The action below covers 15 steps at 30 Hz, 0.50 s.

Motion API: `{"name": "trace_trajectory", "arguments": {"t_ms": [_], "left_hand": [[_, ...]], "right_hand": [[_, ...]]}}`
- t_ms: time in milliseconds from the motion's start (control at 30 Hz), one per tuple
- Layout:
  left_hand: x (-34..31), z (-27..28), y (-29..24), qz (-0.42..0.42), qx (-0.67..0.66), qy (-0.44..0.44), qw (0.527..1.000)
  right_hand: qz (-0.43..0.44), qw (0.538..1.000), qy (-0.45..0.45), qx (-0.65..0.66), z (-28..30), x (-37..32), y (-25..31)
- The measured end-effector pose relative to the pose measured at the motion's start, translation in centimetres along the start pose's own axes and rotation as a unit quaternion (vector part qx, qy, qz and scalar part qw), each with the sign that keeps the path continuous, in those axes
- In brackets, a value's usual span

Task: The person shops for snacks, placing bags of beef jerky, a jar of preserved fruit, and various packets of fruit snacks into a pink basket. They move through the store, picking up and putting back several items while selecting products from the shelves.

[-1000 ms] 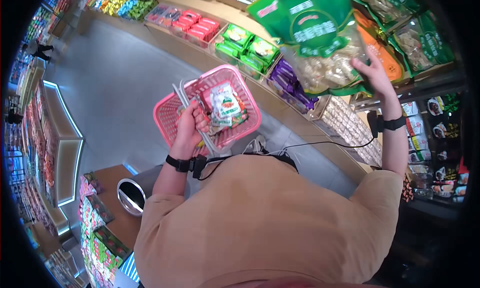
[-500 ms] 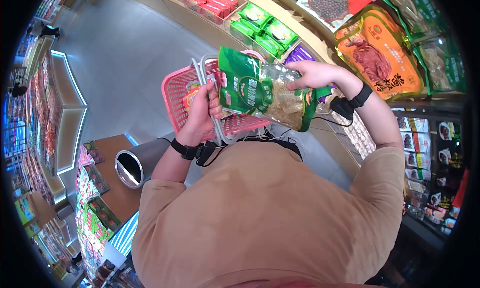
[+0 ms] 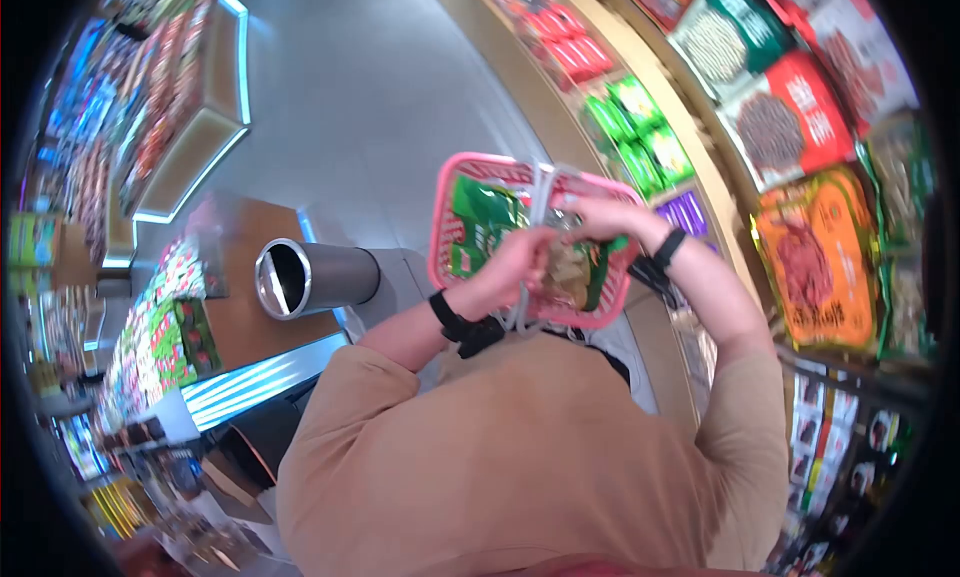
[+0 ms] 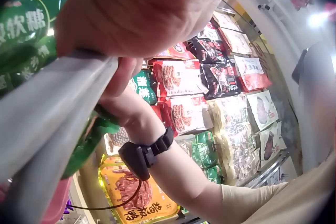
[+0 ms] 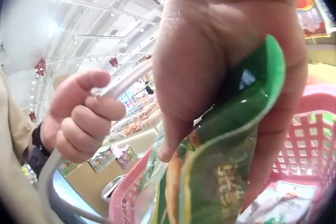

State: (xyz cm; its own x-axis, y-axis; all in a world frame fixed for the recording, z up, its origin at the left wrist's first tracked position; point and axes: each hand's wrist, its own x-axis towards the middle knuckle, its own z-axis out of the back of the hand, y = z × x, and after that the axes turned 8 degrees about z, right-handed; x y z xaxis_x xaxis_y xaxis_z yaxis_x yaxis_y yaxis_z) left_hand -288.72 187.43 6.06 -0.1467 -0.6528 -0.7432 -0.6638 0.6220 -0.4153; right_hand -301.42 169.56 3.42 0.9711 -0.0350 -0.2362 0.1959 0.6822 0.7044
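Note:
My left hand (image 3: 518,265) grips the grey handles (image 3: 541,195) of a pink shopping basket (image 3: 438,232). In the right wrist view its fingers (image 5: 86,129) are curled round a handle. My right hand (image 3: 602,219) reaches over the basket's right side and holds a green bag of packaged food (image 3: 470,202) with a clear window. The right wrist view shows the bag's green edge (image 5: 226,145) between thumb and fingers. From above, the bag lies within the basket's rim, partly covered by both hands and the handles. A white package (image 5: 283,203) sits inside the basket.
A shelf to the right carries red packs (image 3: 570,47), green packs (image 3: 640,137), purple packs (image 3: 685,214) and a large orange bag (image 3: 815,257). A metal bin (image 3: 335,277) stands at left beside a brown display counter (image 3: 260,247). Grey floor (image 3: 380,87) runs ahead.
My right hand has brought the green bag from the shelf side down to the left, into the basket opening. The left hand keeps hold of the handles while the view has turned.

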Motion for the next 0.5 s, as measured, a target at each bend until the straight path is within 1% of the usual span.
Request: {"name": "trace_trajectory", "arguments": {"t_ms": [33,100,167,233,300,333,400,433,467,500], "left_hand": [[-0.3,0.1,0.2,-0.019,0.008,0.012,1.000],[-0.9,0.2,-0.2,0.002,0.014,-0.020,1.000],[-0.9,1.7,0.3,-0.018,-0.006,-0.015,1.000],[-1.0,2.4,0.6,-0.032,-0.024,-0.009,0.999],[-2.0,3.3,0.7,-0.043,-0.037,-0.012,0.998],[-2.8,3.3,0.7,-0.048,-0.047,-0.024,0.997],[-3.1,4.6,1.3,-0.056,-0.071,-0.005,0.996],[-3.4,5.3,1.2,-0.062,-0.080,0.006,0.995],[-3.5,5.8,0.8,-0.063,-0.082,-0.035,0.994],[-4.0,6.7,0.3,-0.070,-0.084,-0.043,0.993]], "right_hand": [[0.030,0.999,-0.003,-0.011,-0.9,0.8,-1.4],[0.045,0.998,0.044,-0.015,-2.0,2.3,-2.7],[-0.015,0.997,0.079,-0.009,-4.4,3.4,-4.6],[-0.036,0.996,0.082,-0.030,-5.7,4.3,-5.2],[-0.132,0.985,0.077,-0.079,-7.1,6.0,-5.8],[-0.180,0.976,0.073,-0.101,-7.9,6.7,-5.3],[-0.191,0.965,0.057,-0.169,-9.3,8.3,-3.7],[-0.196,0.958,0.045,-0.204,-9.9,9.3,-2.4],[-0.191,0.942,0.057,-0.270,-10.5,10.4,-1.2],[-0.161,0.932,0.013,-0.324,-11.9,11.3,-0.7]]}}
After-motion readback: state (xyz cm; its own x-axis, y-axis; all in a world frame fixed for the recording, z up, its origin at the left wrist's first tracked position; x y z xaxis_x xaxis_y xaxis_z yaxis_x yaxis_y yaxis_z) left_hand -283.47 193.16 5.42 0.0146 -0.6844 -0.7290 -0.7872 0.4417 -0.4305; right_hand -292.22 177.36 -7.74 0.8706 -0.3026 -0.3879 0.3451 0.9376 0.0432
